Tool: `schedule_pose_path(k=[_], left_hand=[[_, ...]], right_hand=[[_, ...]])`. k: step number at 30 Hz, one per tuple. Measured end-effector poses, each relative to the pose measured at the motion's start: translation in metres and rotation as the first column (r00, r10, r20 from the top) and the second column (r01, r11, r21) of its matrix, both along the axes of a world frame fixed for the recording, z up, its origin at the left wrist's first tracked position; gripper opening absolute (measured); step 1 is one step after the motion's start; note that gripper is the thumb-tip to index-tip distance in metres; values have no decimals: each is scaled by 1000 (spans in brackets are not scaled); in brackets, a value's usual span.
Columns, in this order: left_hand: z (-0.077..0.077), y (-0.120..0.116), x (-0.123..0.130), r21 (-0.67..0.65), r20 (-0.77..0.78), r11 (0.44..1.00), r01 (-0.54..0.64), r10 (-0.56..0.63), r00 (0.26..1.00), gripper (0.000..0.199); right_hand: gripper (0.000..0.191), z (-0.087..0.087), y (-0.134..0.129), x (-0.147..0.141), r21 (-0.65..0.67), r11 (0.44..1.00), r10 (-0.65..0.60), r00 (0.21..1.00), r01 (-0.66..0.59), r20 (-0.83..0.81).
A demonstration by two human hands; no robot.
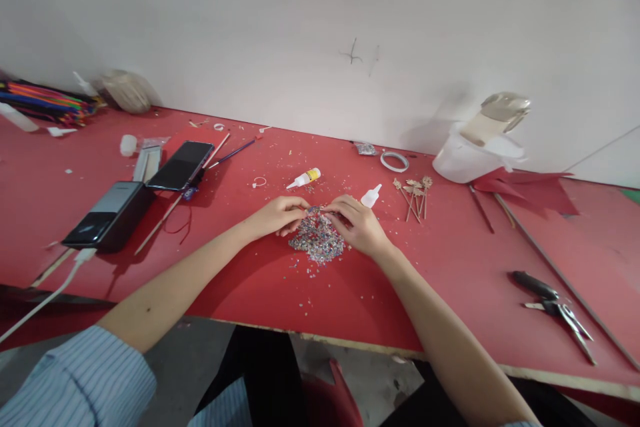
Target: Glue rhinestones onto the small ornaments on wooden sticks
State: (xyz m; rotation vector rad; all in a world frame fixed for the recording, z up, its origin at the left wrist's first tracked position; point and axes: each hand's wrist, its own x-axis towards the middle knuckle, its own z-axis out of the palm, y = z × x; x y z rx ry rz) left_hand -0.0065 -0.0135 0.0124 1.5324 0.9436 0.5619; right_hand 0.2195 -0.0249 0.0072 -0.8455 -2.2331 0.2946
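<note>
A heap of small shiny sequin-like bits (320, 240) lies on the red tabletop in front of me, with loose bits scattered around it. At its upper left edge is my left hand (286, 215), thumb and fingers pinched together. My right hand (356, 221) bends over the heap's upper right side, fingers closed in a pinch. Between the two hands is something small and glittery, too small to name. Just beyond them lie a small glue bottle with a yellow label (306, 178) and a white nozzle-tipped bottle (371, 196).
To the left, a phone (181, 165) rests near a black power bank (107, 217) with a white cable. On the right are several wooden sticks with decorated tops (414, 197), a tape roll (395, 161), a white tub (473, 159) and pliers or cutters (555, 310).
</note>
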Motion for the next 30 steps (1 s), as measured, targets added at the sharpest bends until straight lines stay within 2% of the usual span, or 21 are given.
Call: schedule_pose_path(k=[12,19,30], left_hand=[[-1,0,0,-38,23,999,-14,15,1000,12],[-4,1,-1,-84,81,996,17,-10,997,11],[-1,-1,3,-25,40,1000,12,-11,999,16]], right_hand=[[14,-1,0,2,-16,1000,-26,1000,26,1],[14,-1,0,2,-12,1000,-8,1000,8,-1],[16,3,-3,-1,46,999,28,999,-30,38]])
